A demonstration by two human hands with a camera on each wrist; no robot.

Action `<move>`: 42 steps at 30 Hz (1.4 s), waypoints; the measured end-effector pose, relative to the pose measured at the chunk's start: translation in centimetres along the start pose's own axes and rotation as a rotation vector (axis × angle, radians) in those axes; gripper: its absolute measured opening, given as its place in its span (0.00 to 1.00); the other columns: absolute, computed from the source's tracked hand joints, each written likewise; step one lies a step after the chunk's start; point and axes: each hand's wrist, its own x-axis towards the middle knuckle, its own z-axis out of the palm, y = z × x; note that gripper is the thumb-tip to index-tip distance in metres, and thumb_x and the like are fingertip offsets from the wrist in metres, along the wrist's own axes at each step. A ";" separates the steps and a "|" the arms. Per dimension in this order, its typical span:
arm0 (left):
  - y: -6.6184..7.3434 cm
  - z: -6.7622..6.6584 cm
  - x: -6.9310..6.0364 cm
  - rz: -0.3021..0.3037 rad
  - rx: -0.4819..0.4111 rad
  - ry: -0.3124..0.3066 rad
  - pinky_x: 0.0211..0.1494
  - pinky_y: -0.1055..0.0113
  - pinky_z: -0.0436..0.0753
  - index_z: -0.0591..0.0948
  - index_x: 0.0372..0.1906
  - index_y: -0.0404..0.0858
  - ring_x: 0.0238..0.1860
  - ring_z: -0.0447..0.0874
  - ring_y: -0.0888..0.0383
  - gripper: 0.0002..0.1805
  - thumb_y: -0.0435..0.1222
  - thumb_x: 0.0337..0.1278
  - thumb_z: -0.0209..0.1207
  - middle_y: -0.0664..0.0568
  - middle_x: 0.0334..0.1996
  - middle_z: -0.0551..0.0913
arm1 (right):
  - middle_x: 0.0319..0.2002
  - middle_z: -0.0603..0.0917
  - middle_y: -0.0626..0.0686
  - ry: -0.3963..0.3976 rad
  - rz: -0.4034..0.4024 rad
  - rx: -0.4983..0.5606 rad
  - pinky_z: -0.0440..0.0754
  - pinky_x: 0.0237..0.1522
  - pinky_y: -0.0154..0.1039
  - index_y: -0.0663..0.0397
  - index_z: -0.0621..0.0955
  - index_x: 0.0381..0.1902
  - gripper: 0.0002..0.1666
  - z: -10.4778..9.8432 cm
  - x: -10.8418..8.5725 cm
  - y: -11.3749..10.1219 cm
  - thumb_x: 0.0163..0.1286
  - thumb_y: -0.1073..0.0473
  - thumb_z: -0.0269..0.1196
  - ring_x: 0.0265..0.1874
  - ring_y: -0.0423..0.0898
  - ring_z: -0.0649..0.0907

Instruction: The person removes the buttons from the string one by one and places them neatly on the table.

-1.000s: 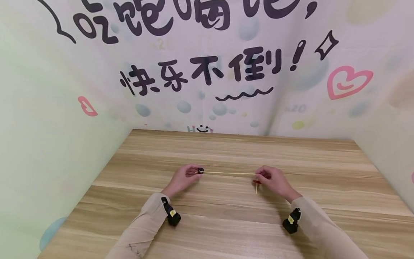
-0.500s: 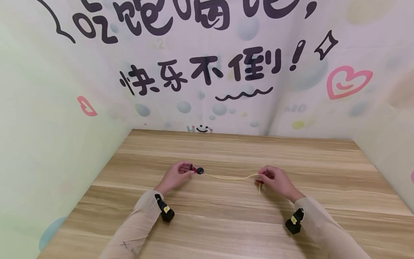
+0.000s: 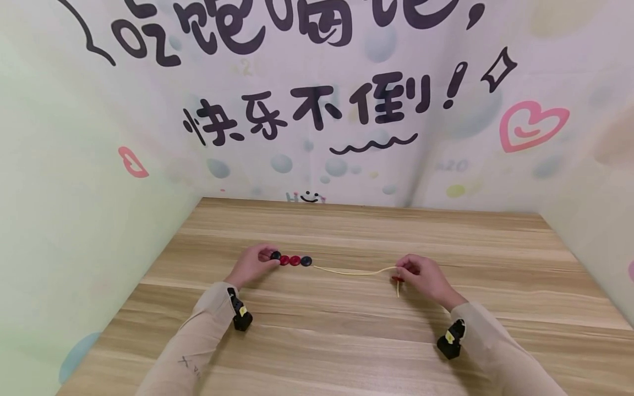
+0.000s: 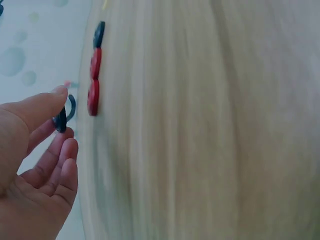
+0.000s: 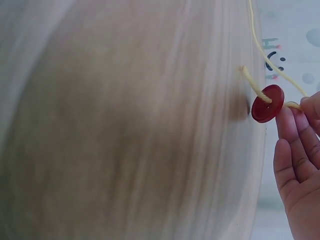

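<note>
My left hand [image 3: 252,265] pinches a small black piece [image 4: 61,120] between thumb and fingers; a dark curved loop shows on it in the left wrist view. Beside it, two red buttons [image 3: 295,260] and a dark button [image 3: 306,261] lie in a row on the table. From the dark button's side a thin yellow cord [image 3: 349,273] runs slackly to my right hand [image 3: 421,278], which pinches it. Below those fingertips a red button [image 5: 268,103] hangs on the cord, whose short loose end sticks out through it.
A wood-grain table [image 3: 337,352] extends around both hands. Behind it hangs a pale printed backdrop [image 3: 277,66] with large dark lettering. A wrist camera [image 3: 241,318] sits on the left sleeve, another camera [image 3: 449,341] on the right.
My left hand has moved left with the black piece, uncovering the red buttons and the dark button in a row. The cord has gone from taut to slack. My right hand has shifted slightly right.
</note>
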 end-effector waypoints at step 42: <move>2.8 0.6 1.1 0.049 0.041 0.001 0.44 0.60 0.74 0.75 0.47 0.29 0.39 0.74 0.51 0.20 0.31 0.45 0.63 0.40 0.39 0.77 | 0.26 0.81 0.51 -0.041 -0.038 0.027 0.76 0.27 0.32 0.60 0.80 0.31 0.03 0.8 0.4 -1.6 0.58 0.67 0.60 0.24 0.41 0.79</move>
